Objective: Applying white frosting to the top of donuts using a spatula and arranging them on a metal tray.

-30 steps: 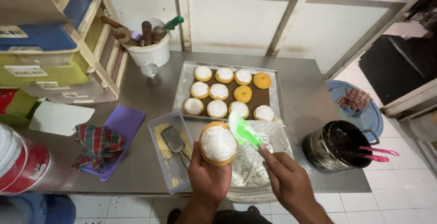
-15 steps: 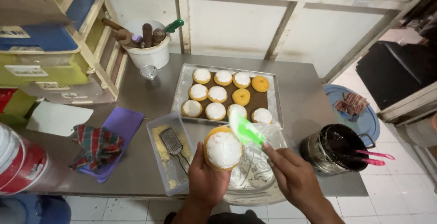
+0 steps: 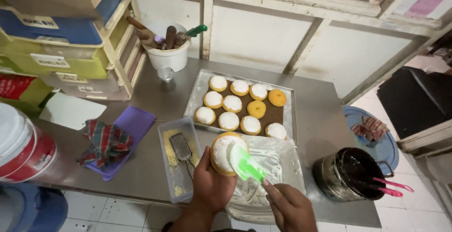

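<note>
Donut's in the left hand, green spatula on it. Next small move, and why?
Probably one more sweep of the green spatula in the right hand across the donut held by the left hand: its white cream looks uneven, while the iced ones on the tray look smooth.

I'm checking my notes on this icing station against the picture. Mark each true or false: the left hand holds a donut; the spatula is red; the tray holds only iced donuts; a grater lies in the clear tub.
1. The left hand holds a donut: true.
2. The spatula is red: false, it is green, held by the right hand.
3. The tray holds only iced donuts: false, two are plain.
4. A grater lies in the clear tub: true.
</note>
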